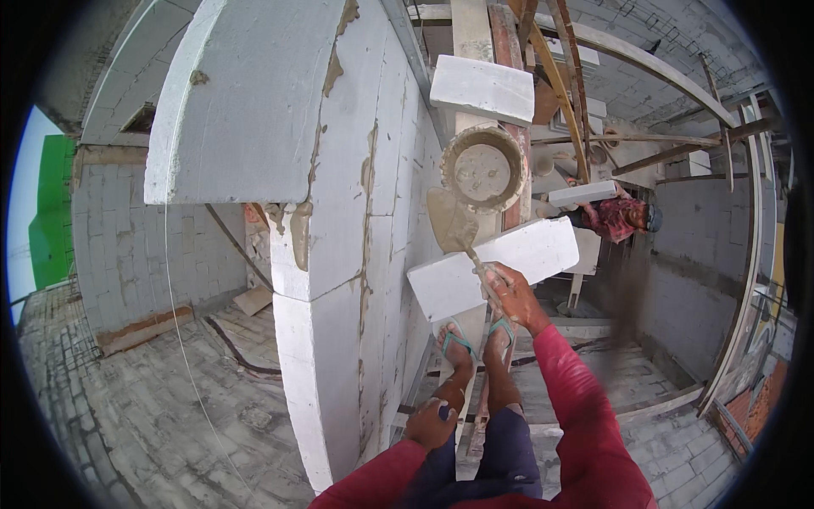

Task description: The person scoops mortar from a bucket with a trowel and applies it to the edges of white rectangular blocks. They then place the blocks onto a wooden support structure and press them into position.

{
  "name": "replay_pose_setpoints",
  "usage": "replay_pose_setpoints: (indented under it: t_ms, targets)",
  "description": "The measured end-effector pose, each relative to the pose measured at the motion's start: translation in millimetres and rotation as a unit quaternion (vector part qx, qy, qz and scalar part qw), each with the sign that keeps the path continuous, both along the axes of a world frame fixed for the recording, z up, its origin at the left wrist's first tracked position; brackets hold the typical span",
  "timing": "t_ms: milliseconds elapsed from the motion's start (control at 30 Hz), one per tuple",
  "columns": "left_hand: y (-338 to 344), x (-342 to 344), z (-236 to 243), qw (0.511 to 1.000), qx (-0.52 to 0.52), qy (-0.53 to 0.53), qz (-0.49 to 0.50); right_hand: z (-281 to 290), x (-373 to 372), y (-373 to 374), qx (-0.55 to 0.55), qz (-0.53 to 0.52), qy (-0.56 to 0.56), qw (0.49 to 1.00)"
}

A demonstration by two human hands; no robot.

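My right hand (511, 297) grips the handle of a trowel (449, 220) loaded with grey mortar, over a white block (543, 254) lying crosswise on the planks near my feet. Just beyond the trowel blade stands a round bucket (482, 170) with mortar inside. Another white block (482, 89) lies behind the bucket. My left hand (431, 424) is low by my left leg, fingers curled; what they hold, if anything, is unclear. A white block wall (339, 254) with mortar in its joints rises to my left.
A co-worker (610, 220) below on the right carries a white block (581, 193). Narrow planks (471, 34) form the walkway. Timber poles (644, 59) cross at upper right. A thin string (170, 280) hangs at left over the floor (144, 407) far below.
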State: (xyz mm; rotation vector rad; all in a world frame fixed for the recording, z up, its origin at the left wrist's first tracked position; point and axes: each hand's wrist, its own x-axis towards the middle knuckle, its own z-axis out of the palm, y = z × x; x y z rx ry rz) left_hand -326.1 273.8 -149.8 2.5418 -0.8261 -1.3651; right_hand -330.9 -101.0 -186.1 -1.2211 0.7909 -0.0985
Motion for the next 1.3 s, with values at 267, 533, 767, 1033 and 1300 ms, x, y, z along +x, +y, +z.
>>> replay_pose_setpoints:
  t_ms: [267,533,767,1033,1300]
  targets:
    - [13.5,-12.3,0.3,1.000,0.012,-0.024,0.004,57.3,75.5,97.2,-0.342,0.072,-0.177,0.920]
    - [22.1,-14.2,0.9,0.999,0.016,-0.004,0.048,29.5,91.9,130.7,-0.501,0.002,-0.051,0.864]
    - [24.5,-14.6,-2.5,0.998,0.009,-0.003,0.060,91.1,48.7,101.2,-0.367,0.124,-0.052,0.920]
    - [30.0,-7.0,0.3,0.997,-0.004,0.000,0.080,139.4,133.2,5.2,-0.225,0.276,-0.052,0.933]
    - [14.8,3.9,3.3,0.992,0.038,0.055,0.104,6.3,-9.9,-66.5,-0.420,0.223,0.298,0.828]
